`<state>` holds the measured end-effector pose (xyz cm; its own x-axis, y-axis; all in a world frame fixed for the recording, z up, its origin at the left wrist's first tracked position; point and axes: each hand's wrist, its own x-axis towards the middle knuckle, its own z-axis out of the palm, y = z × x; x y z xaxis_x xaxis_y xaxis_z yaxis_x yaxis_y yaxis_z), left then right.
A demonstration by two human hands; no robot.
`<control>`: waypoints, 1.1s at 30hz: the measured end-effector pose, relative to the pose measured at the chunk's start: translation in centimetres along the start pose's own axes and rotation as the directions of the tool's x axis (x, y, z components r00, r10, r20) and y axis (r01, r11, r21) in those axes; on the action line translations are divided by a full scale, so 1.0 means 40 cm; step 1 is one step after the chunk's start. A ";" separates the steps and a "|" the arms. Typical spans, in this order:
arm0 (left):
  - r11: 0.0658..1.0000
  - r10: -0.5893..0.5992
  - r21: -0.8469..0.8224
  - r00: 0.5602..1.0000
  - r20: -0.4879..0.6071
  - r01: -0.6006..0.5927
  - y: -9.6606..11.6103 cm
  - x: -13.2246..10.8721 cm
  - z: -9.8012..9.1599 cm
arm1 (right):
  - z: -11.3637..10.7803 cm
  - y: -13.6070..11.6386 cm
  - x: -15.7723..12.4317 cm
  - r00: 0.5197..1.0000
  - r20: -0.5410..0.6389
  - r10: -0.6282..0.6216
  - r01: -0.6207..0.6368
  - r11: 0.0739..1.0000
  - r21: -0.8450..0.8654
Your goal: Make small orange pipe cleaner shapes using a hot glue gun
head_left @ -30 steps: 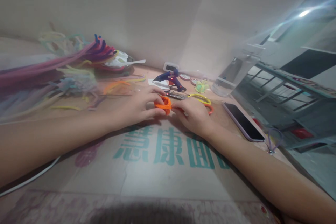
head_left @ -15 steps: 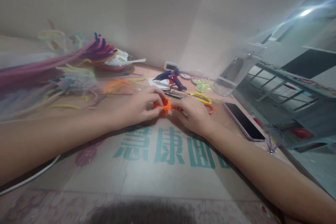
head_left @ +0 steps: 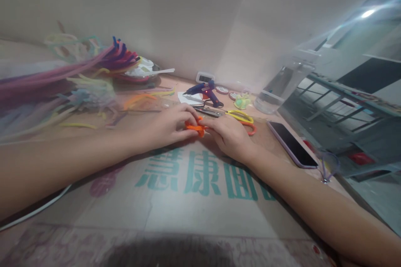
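A bent orange pipe cleaner point(head_left: 196, 127) is held between my two hands, just above the table. My left hand point(head_left: 175, 124) pinches it from the left with thumb and fingers. From the right, the fingers of my right hand point(head_left: 230, 135) close on its other side; their tips partly hide it. Right behind my hands lie scissors point(head_left: 239, 116) with one yellow and one orange handle loop. A blue glue gun point(head_left: 205, 91) with a small red light rests beyond them on a white sheet point(head_left: 188, 98).
Bundles of coloured pipe cleaners point(head_left: 62, 75) spread at left, near a dish of white pieces point(head_left: 144, 69). A small white display point(head_left: 205, 77) stands behind. At right are a clear container point(head_left: 272, 91), a phone point(head_left: 293, 144) and a yellow-green fuzzy piece point(head_left: 242, 101). A white cable point(head_left: 40, 210) runs at lower left.
The orange pipe cleaner has turned from a more upright loop to a flatter, tilted shape. My right fingers have moved slightly left and over it.
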<state>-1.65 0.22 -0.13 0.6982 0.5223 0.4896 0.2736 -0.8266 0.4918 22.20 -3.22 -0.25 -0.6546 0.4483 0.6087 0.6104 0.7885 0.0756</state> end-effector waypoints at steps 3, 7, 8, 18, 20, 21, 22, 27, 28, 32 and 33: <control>1.000 0.002 0.007 1.000 -0.008 -0.002 -0.003 0.002 0.002 | 0.000 0.002 0.001 1.000 -0.004 -0.005 0.005 1.000 -0.016; 1.000 0.004 0.025 1.000 -0.008 -0.004 -0.003 0.005 0.003 | -0.001 -0.001 0.003 1.000 0.013 -0.020 0.020 0.999 -0.039; 1.000 0.003 0.026 1.000 -0.004 -0.003 -0.003 0.005 0.003 | -0.002 -0.002 0.003 0.999 0.007 -0.031 0.032 0.998 -0.046; 1.000 -0.013 0.014 1.000 -0.004 0.013 -0.004 0.004 0.005 | -0.002 -0.009 0.005 1.000 0.008 0.017 -0.017 0.999 -0.038; 1.000 -0.010 0.010 1.000 -0.009 0.010 -0.004 0.003 0.005 | 0.000 -0.006 0.003 0.999 0.017 0.049 -0.049 0.998 -0.031; 1.000 -0.007 0.009 1.000 -0.011 0.007 -0.004 0.003 0.006 | 0.001 -0.005 0.002 0.997 0.026 0.068 -0.068 0.997 -0.023; 1.000 -0.006 0.009 1.000 -0.011 0.006 -0.004 0.003 0.006 | 0.001 -0.003 0.001 0.995 0.037 0.090 -0.089 0.996 -0.015; 1.000 -0.006 0.006 1.000 0.017 0.006 -0.002 0.003 0.005 | 0.000 0.003 -0.005 0.987 0.071 0.143 -0.145 0.989 0.028; 1.000 -0.008 0.005 1.000 0.019 0.007 -0.001 0.002 0.004 | 0.000 0.003 -0.006 0.988 0.066 0.140 -0.142 0.989 0.033; 1.000 -0.003 0.008 1.000 0.019 0.003 0.001 -0.003 0.001 | 0.005 0.003 -0.010 0.994 0.040 0.100 -0.102 0.994 0.034; 1.000 -0.001 0.011 1.000 0.024 0.001 0.000 -0.005 0.000 | 0.005 0.003 -0.010 0.995 0.039 0.090 -0.091 0.995 0.030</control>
<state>-1.78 0.11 -0.20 0.7135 0.5183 0.4714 0.2819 -0.8284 0.4840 22.46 -3.21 -0.66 -0.6135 0.5335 0.5822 0.6542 0.7563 -0.0038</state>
